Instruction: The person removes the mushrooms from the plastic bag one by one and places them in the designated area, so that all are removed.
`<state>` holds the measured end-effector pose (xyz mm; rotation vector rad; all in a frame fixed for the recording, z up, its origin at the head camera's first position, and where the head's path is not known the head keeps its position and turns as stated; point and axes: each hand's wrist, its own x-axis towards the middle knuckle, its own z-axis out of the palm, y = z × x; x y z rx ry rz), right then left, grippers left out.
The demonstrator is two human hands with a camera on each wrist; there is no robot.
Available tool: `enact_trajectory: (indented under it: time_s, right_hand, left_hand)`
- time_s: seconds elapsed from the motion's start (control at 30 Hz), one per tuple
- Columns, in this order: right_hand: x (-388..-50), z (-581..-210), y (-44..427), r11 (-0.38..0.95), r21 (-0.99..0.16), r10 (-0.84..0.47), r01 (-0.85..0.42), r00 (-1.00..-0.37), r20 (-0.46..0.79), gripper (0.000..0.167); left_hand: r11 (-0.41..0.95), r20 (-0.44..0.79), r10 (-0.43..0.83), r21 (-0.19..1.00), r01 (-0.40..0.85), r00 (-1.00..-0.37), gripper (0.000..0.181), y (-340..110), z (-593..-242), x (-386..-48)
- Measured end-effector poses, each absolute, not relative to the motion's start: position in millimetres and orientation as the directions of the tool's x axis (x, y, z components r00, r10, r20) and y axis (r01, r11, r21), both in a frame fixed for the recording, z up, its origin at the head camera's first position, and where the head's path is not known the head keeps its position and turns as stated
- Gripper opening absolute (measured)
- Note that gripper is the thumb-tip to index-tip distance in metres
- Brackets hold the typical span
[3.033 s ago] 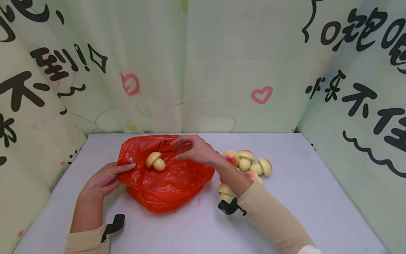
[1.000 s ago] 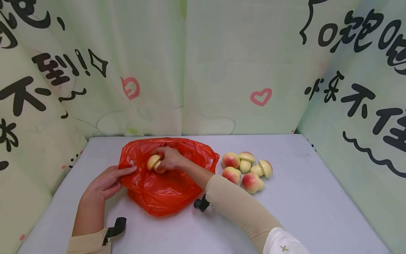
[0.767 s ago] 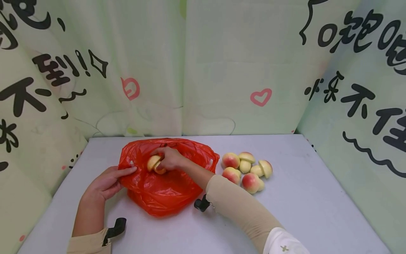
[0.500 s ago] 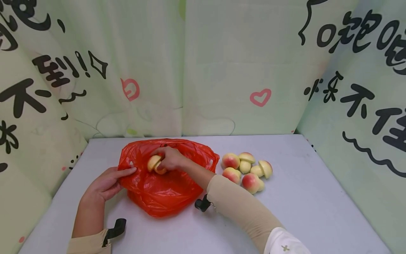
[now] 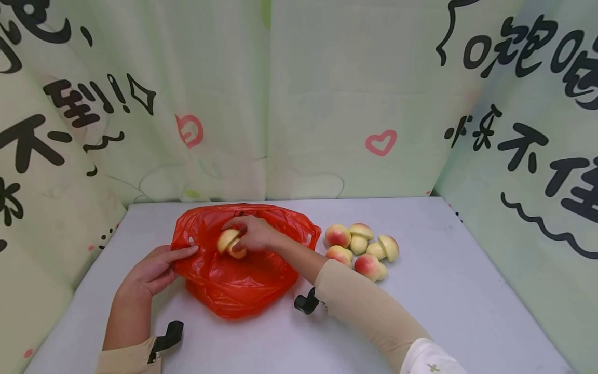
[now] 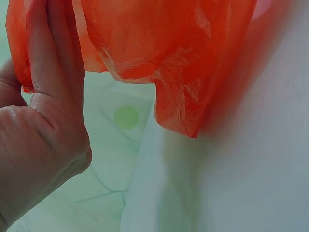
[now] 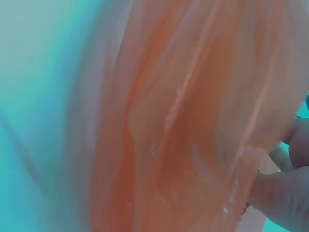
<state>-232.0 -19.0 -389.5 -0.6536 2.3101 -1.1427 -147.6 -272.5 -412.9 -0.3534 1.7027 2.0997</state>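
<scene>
A red plastic bag lies spread on the table with its mouth facing up. Its left edge is pinched by my left hand, thumb on the inside; the left wrist view shows the thin plastic hanging beside that hand. Inside the bag is a pale yellow mushroom, perhaps with a second one against it. My right hand reaches into the bag, fingers and thumb curled about the mushroom's right side and partly covering it. In the right wrist view, folds of plastic hide most of that hand.
Several mushrooms with yellow and reddish caps sit in a group right of the bag on the white table. A pale green curtain with black writing encloses the back and sides. Both wrists carry black camera mounts.
My right hand came down into the bag to the mushroom; since half a second ago its forearm has shifted slightly right. One fewer mushroom lies outside. The left hand stays on the bag.
</scene>
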Motion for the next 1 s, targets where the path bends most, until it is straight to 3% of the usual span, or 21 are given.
enact_trajectory:
  time_s: [1.0]
  right_hand:
    - [-206, -362, 38, 0.441, -0.869, -0.623, -0.225, -0.774, -0.115, 0.048]
  left_hand:
    - [-0.158, -0.448, 0.16, 0.868, -0.471, -0.879, 0.058, -273, -411, -147]
